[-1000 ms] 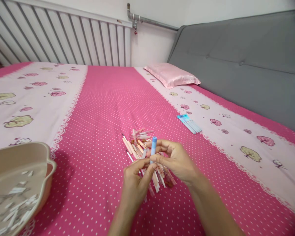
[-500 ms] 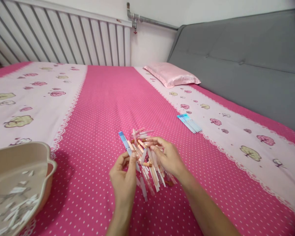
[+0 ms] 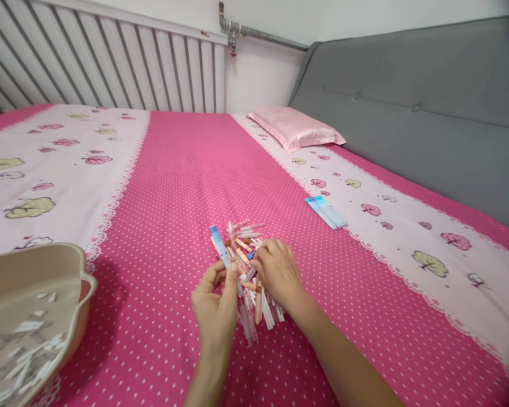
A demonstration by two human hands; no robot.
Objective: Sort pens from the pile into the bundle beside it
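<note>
My left hand (image 3: 216, 294) is closed around the lower part of a slim strip-like piece with a blue top and a pale, printed body (image 3: 219, 244); it stands tilted above the pile's left side. A loose pile of slim pink, white, clear and orange plastic sticks (image 3: 246, 316) lies on the bed under both hands. My right hand (image 3: 279, 274) reaches into the pile's right side, fingers bent and pinched together. Beside those fingertips a small dark blue bit (image 3: 250, 255) shows. Whatever the right fingers grip is mostly hidden.
A beige basin (image 3: 74, 282) with several white and grey pieces stands at the left. To the right lies a row of light blue slim pieces (image 3: 326, 212). Farther back are a pink pillow (image 3: 297, 129), a grey headboard (image 3: 419, 107) and a white radiator (image 3: 110, 62).
My right hand has moved slightly left and its fingers have closed into the pile. The blue-topped piece in my left hand has shifted a little right. A dark blue bit now shows.
</note>
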